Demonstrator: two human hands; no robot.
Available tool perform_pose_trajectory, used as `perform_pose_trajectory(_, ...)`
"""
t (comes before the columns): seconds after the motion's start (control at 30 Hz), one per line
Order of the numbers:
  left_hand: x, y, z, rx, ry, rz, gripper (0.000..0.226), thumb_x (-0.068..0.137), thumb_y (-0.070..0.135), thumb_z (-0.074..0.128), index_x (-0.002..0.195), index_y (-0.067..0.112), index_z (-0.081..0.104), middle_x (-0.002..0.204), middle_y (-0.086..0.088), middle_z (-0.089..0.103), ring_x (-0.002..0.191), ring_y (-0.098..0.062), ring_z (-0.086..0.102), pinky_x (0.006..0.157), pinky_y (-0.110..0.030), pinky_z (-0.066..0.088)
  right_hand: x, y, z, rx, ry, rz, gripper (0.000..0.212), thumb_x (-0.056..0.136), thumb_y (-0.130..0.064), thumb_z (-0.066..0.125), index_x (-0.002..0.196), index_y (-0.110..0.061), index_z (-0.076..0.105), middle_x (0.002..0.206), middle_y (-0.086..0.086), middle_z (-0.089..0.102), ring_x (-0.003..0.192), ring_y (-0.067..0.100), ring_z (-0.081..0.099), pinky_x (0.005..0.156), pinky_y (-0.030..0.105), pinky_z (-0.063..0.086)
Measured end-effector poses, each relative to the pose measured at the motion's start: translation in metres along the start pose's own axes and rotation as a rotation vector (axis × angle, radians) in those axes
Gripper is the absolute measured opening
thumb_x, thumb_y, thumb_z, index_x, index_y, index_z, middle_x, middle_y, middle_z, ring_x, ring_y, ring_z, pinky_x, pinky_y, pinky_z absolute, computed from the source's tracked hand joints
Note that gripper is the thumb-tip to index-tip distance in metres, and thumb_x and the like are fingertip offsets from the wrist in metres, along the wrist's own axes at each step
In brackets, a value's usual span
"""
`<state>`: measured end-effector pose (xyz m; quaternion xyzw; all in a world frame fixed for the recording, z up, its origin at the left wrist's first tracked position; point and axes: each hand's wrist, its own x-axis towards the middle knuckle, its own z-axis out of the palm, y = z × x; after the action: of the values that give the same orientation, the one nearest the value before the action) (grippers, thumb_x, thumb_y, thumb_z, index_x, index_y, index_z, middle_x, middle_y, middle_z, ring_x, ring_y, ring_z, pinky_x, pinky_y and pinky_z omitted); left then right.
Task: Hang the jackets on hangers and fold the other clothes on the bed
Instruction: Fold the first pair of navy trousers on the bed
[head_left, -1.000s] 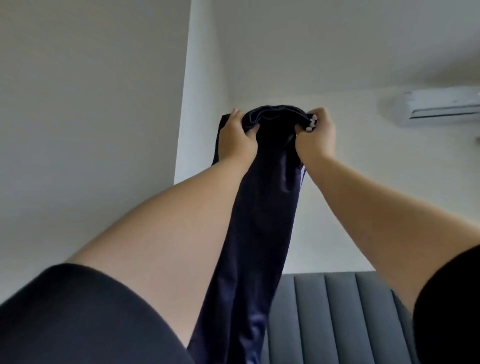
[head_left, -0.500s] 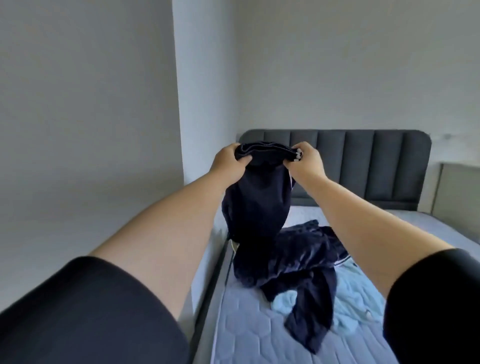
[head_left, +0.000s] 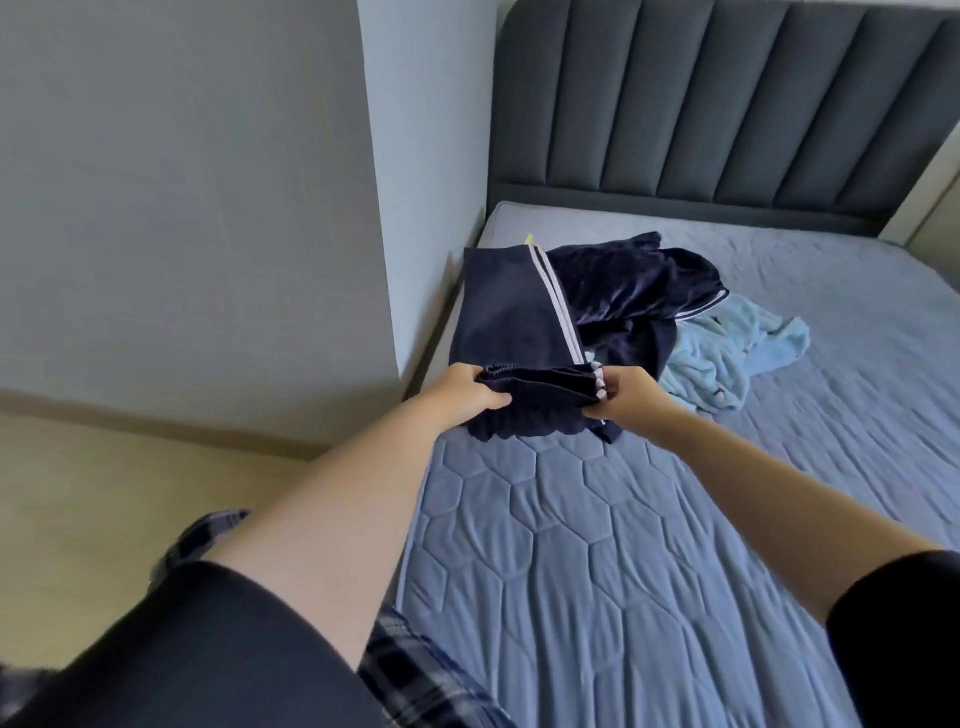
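Navy track pants with white side stripes lie stretched along the left side of the bed, legs pointing toward the headboard. My left hand grips the left end of their gathered waistband. My right hand pinches the right end at the stripes. Beside the pants lies a crumpled dark navy garment. A light blue garment sits bunched to its right.
The grey padded headboard stands at the far end. A grey wall and white pillar border the bed's left edge, with beige floor beyond. Blue quilted mattress stretches toward me and to the right.
My hands came down from overhead with the pants, which now lie stretched on the mattress instead of hanging. The view tilted from the ceiling down to the bed.
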<state>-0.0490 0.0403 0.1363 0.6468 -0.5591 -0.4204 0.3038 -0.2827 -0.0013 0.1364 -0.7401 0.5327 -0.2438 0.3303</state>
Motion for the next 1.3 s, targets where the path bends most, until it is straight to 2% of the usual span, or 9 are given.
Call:
perform_pose_trajectory(0.2, 0.015, -0.054, 0.027, -0.032, -0.298, -0.249, 0.033, 0.082, 0.019, 0.071, 0.113, 0.007, 0.066, 0.111, -0.012, 0.068, 0.105, -0.03, 0.063, 0.098, -0.04, 0.048, -0.012, 0.052, 0.03, -0.187, -0.374, 0.052, 0.022, 0.075, -0.005, 0.074, 0.072, -0.024, 0.063, 0.062, -0.013, 0.058, 0.06, -0.005, 0.05, 0.063, 0.016, 0.039)
perform_pose_trajectory(0.37, 0.014, -0.084, 0.05, -0.033, -0.653, -0.519, 0.014, 0.094, 0.024, 0.057, 0.1, 0.013, 0.065, 0.081, -0.004, 0.074, 0.072, -0.021, 0.07, 0.065, -0.03, 0.054, -0.023, 0.079, 0.061, -0.214, -0.75, 0.236, 0.013, 0.073, -0.012, 0.07, 0.067, -0.016, 0.06, 0.07, -0.001, 0.054, 0.073, 0.012, 0.047, 0.073, 0.029, 0.035)
perform_pose_trajectory(0.53, 0.014, -0.102, 0.05, -0.013, -0.935, -0.612, 0.022, 0.096, 0.03, 0.053, 0.11, 0.015, 0.061, 0.086, -0.006, 0.073, 0.072, -0.021, 0.069, 0.064, -0.03, 0.056, -0.023, 0.089, 0.078, -0.165, -1.065, 0.423, 0.009, 0.088, -0.007, 0.063, 0.095, -0.001, 0.062, 0.082, 0.002, 0.058, 0.076, 0.01, 0.053, 0.07, 0.017, 0.042)
perform_pose_trajectory(0.67, 0.032, -0.116, 0.037, -0.324, -0.517, -0.455, 0.041, 0.09, 0.032, 0.062, 0.124, 0.009, 0.059, 0.111, -0.007, 0.069, 0.103, -0.024, 0.065, 0.094, -0.039, 0.05, 0.005, 0.079, 0.066, -0.108, -0.854, 0.309, 0.006, 0.09, -0.009, 0.062, 0.095, -0.011, 0.064, 0.073, -0.01, 0.061, 0.068, 0.002, 0.056, 0.064, 0.012, 0.045)
perform_pose_trajectory(0.77, 0.051, -0.108, 0.03, -0.488, -0.068, -0.261, 0.047, 0.089, 0.037, 0.063, 0.128, 0.011, 0.058, 0.117, -0.006, 0.066, 0.112, -0.024, 0.06, 0.102, -0.039, 0.044, 0.038, 0.072, 0.067, 0.112, -0.384, 0.224, 0.016, 0.09, -0.013, 0.064, 0.098, 0.001, 0.063, 0.083, 0.004, 0.061, 0.079, 0.013, 0.055, 0.076, 0.027, 0.044)
perform_pose_trajectory(0.9, 0.067, -0.1, 0.031, -0.024, 0.353, -0.024, 0.051, 0.096, 0.023, 0.051, 0.144, 0.021, 0.035, 0.135, -0.001, 0.052, 0.119, -0.017, 0.051, 0.096, -0.027, 0.039, 0.073, 0.067, 0.087, 0.001, 0.249, 0.248, 0.028, 0.092, -0.021, 0.059, 0.119, -0.014, 0.054, 0.081, 0.0, 0.062, 0.086, 0.018, 0.057, 0.076, 0.028, 0.039)
perform_pose_trajectory(1.0, 0.065, -0.12, 0.04, 0.357, 0.297, 0.181, 0.055, 0.097, 0.021, 0.049, 0.148, 0.018, 0.029, 0.152, -0.003, 0.034, 0.138, -0.02, 0.031, 0.112, -0.034, 0.029, 0.074, 0.071, 0.11, -0.298, 0.302, 0.221, 0.038, 0.092, -0.014, 0.051, 0.129, -0.01, 0.047, 0.11, 0.01, 0.06, 0.109, 0.033, 0.05, 0.089, 0.041, 0.04)
perform_pose_trajectory(1.13, 0.064, -0.149, 0.055, 0.712, -0.084, 0.119, 0.054, 0.102, 0.041, 0.032, 0.151, 0.024, 0.019, 0.161, -0.002, 0.0, 0.147, -0.023, 0.001, 0.118, -0.047, 0.01, 0.059, 0.08, 0.146, -0.728, 0.244, -0.149, 0.044, 0.09, -0.013, 0.052, 0.134, -0.009, 0.047, 0.133, 0.013, 0.05, 0.126, 0.036, 0.043, 0.104, 0.048, 0.031)
perform_pose_trajectory(1.3, 0.064, -0.176, 0.063, 0.909, -0.204, 0.133, 0.056, 0.102, 0.046, 0.024, 0.152, 0.033, 0.004, 0.158, 0.009, -0.019, 0.147, -0.025, -0.012, 0.116, -0.051, 0.001, 0.035, 0.123, 0.173, -0.781, -0.044, 0.216, 0.053, 0.102, -0.033, 0.029, 0.152, -0.026, 0.013, 0.158, 0.005, 0.016, 0.146, 0.023, 0.008, 0.114, 0.05, 0.018)
